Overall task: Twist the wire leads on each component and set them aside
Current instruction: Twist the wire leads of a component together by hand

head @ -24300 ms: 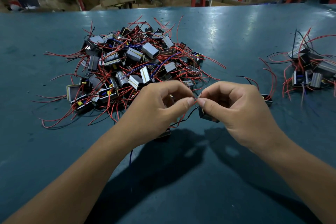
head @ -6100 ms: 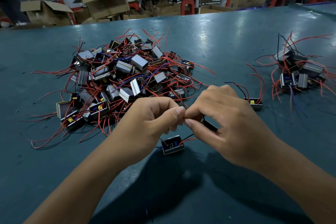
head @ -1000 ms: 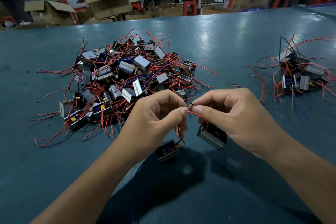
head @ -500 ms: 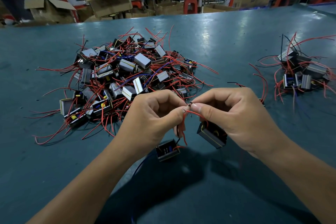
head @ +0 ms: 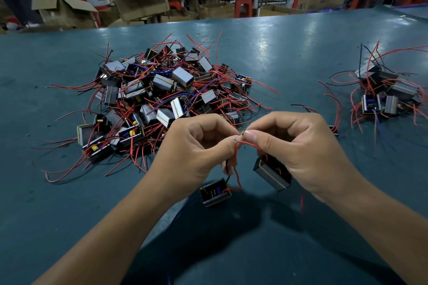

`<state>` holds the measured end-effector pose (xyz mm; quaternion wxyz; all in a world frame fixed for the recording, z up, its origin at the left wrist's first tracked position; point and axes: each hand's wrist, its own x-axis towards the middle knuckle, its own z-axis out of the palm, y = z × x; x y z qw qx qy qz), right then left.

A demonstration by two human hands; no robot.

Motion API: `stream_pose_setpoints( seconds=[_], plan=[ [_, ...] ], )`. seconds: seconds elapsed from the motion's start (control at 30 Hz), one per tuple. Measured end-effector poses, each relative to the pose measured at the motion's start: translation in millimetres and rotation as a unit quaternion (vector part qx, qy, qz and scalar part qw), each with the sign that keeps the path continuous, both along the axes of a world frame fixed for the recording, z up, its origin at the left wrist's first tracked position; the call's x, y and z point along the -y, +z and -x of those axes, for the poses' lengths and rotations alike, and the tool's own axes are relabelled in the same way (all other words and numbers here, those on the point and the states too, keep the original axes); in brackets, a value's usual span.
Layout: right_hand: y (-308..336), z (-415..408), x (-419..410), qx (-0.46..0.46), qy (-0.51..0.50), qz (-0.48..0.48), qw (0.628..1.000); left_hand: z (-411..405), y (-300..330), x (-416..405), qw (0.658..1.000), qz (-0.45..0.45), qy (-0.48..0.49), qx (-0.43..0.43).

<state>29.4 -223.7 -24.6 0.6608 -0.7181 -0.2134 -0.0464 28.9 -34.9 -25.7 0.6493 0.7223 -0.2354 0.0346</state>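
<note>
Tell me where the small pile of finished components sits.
In the head view, the small pile of grey block components with red wire leads sits at the teal table's far right, beyond the right hand.

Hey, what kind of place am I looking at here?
Most likely a factory assembly floor: a big pile of wired components on a long teal worktable, open cardboard cartons, and other workers seated on stools at benches behind.

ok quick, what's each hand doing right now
Left hand: closed, pinching the red lead of one component.
Right hand: closed, pinching another component's lead.
</note>
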Motion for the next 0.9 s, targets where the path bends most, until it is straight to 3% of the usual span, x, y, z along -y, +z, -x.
stream_pose_setpoints(
  seconds=[0.5, 0.9],
  plan=[
    [-4.3, -0.5, 0.4, 0.036, -0.025, 0.027, 0.999, 4.8, 1.0, -1.5, 0.994, -0.086, 0.035, 0.059],
    [0.5, 0.4, 2.8, 0.026, -0.012, 0.048, 0.998, 5.8, 2.4, -1.4, 0.991, -0.077, 0.072, 0.077]
  ],
)
